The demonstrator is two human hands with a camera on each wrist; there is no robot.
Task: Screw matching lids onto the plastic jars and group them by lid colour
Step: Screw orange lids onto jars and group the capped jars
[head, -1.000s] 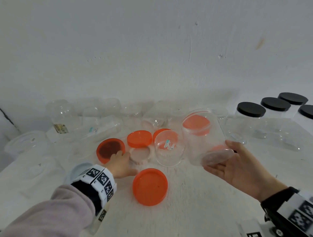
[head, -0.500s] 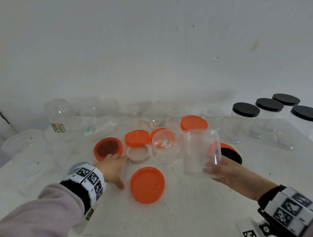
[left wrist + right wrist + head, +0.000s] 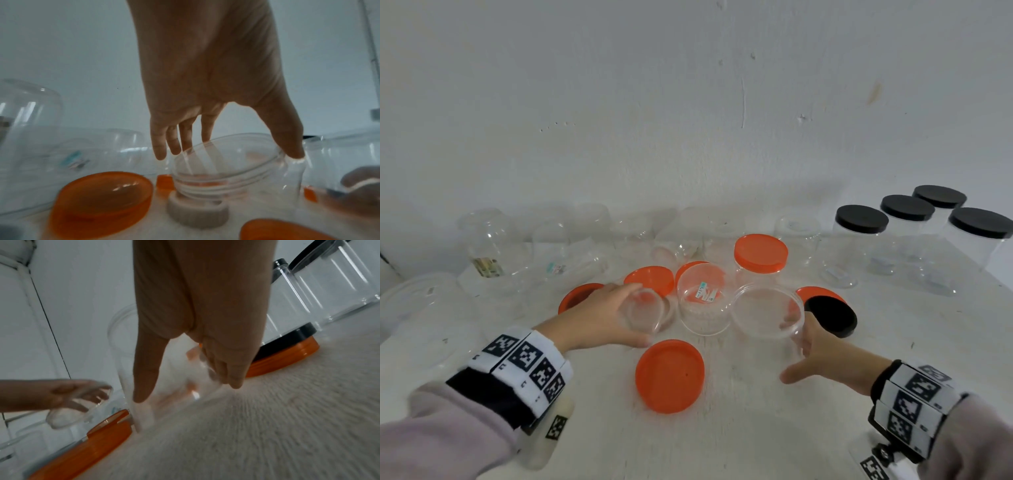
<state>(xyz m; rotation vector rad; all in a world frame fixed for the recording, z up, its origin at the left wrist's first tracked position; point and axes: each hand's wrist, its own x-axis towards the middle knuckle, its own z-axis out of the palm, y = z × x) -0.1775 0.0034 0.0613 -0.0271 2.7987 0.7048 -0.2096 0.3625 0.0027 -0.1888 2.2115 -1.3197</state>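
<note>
The person's left hand (image 3: 599,315) holds a small clear plastic jar (image 3: 642,313), tilted, with the thumb on one side of the rim and the fingers on the other; this grip is closed around the jar. The jar is just above a small white ribbed lid (image 3: 197,212) that lies on the white worktop (image 3: 756,428). The right hand (image 3: 822,356) grips a wider clear plastic jar (image 3: 767,313) that stands open-mouthed on the worktop, the thumb on the near side and the fingers curled around its right wall.

Between the two held jars stands another clear open jar with a small label (image 3: 703,298). Near the person, a round orange lid (image 3: 669,375) lies flat in front of the jars. More orange lids lie behind the left hand, and a flat black lid (image 3: 832,315) rests on top of an orange lid just to the right of the wide jar. Behind stands a clear jar closed with an orange lid (image 3: 760,255). At the far right, four clear jars with black lids (image 3: 914,212) stand together. Many empty clear jars stand along the white wall (image 3: 688,102).
</note>
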